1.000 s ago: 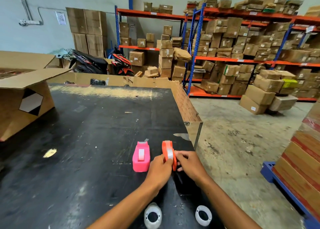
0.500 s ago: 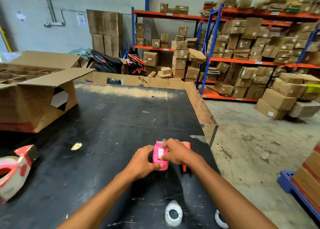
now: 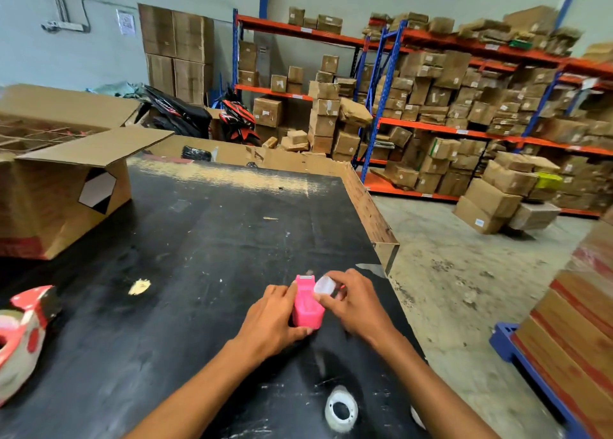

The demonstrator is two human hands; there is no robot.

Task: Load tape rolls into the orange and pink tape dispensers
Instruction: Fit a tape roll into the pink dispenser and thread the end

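Observation:
The pink tape dispenser (image 3: 306,304) stands on the black table (image 3: 199,256) near its right edge. My left hand (image 3: 272,319) grips its left side and base. My right hand (image 3: 353,301) pinches a clear tape roll (image 3: 324,285) just above and right of the dispenser's top. Only a sliver of the orange dispenser (image 3: 341,287) shows behind my right fingers. A white tape roll (image 3: 341,409) lies flat on the table close to me, and the edge of another roll (image 3: 417,417) peeks out beside my right forearm.
An open cardboard box (image 3: 66,190) sits at the table's left. A red, white and black object (image 3: 23,332) lies at the left edge. The table drops off to the concrete floor on the right. Shelves of cartons fill the background, and stacked boxes on a blue pallet (image 3: 537,365) stand at right.
Both hands left the orange dispenser and took the pink one. The right hand has since lifted a clear tape roll up beside the pink dispenser's top. The camera view swung left.

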